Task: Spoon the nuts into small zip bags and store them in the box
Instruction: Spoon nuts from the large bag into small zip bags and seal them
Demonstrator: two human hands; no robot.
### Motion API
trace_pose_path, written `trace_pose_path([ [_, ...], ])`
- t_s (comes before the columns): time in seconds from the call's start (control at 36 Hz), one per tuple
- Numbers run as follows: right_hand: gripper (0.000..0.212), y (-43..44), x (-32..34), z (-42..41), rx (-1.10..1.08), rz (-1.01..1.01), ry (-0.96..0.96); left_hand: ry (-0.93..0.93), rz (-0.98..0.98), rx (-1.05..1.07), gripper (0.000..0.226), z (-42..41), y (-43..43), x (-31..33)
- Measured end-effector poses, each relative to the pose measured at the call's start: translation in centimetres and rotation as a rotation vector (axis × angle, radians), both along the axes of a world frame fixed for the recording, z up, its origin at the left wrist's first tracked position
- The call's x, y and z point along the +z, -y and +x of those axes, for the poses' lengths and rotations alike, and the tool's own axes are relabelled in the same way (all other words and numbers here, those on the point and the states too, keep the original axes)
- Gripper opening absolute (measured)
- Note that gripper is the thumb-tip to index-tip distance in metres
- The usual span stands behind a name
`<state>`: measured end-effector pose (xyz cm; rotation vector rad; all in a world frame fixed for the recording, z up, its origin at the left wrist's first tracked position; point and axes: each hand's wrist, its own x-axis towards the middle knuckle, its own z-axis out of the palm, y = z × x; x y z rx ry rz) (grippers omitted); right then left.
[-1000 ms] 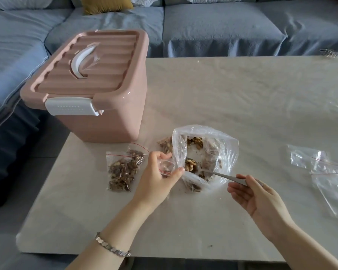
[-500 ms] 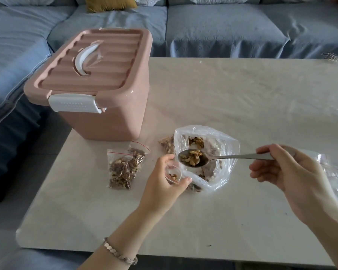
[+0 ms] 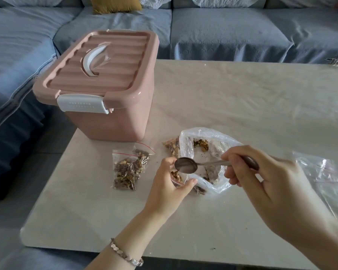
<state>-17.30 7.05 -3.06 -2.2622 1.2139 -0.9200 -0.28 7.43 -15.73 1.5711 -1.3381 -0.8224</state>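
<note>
The left hand (image 3: pixel 167 187) pinches a small zip bag (image 3: pixel 177 177) open, nuts (image 3: pixel 176 174) inside; the right hand (image 3: pixel 261 179) grips a spoon (image 3: pixel 185 165), bowl tipped and empty over it. Beyond lie a filled bag (image 3: pixel 129 170), the big clear bag (image 3: pixel 207 152), then the shut pink box (image 3: pixel 101 84) on the surface (image 3: pixel 242 106).

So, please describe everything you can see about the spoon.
The spoon looks like plain shiny metal, with an oval bowl and a slim handle. The bowl appears empty and is tipped over the small zip bag, which the left hand holds open. The right hand pinches the handle, and its end shows past the fingers. The spoon is above the table, not resting on it.
</note>
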Motion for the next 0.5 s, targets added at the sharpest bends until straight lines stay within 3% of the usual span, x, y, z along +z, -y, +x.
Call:
trace_pose_path([
  [0.17, 0.02, -0.4, -1.2, 0.3, 0.034, -0.022, -0.052, 0.019, -0.022, -0.008, 0.043, 0.0, -0.1, -0.1],
  [0.28, 0.032, -0.5, -1.8, 0.6, 0.054, -0.002, -0.043, 0.021, -0.03, -0.019, 0.04, 0.1, -0.1, 0.0],
  [0.5, 0.026, 0.3, -0.8, -1.7, -0.093, -0.064, 0.209, -0.018, -0.03, 0.02, 0.039, 0.5, 0.0, -0.1],
])
